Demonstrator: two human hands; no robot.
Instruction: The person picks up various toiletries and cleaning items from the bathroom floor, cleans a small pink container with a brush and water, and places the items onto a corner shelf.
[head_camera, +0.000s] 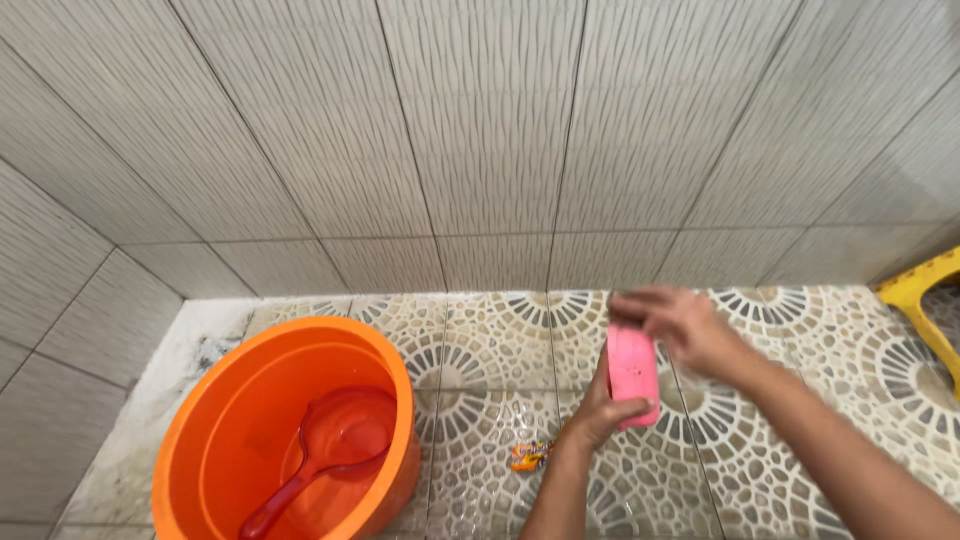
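- Far across the scene, grey ribbed wall (480, 130), tiled, running the full width and meeting another tiled wall at far left.
- Below it, patterned floor (480, 340), pebble-and-fan tiles, wet-looking, paler and stained along the left edge.
- Near left, orange bucket (215, 430), round, upright on the floor, part full of water.
- Inside the bucket, red dipper (325, 450), bowl toward the far right, handle slanting to the near left, lying in the water.
- Far right edge, yellow stool (925, 300), only a leg and a corner in view, well apart from the hands.
- Right of centre, right hand (685, 325), forearm entering from the near right, fingers pinched at the top end of the pink packet, blurred, so exact grip hard to tell.
- Just below and left of it, left hand (600, 410), wrapped around the lower part of the packet from the left, thumb across the front, clamped firmly.
- Between the two hands, pink packet (633, 370), upright, oblong, held above the floor, right of the bucket and not touching it.
- Near centre on the floor, small orange wrapper scrap (530, 455), just left of the left wrist, apart from the bucket.
- By the look of it, opening only under way: packet whole in shape, top end gripped, nothing out of it yet; bucket already filled, dipper resting unused.
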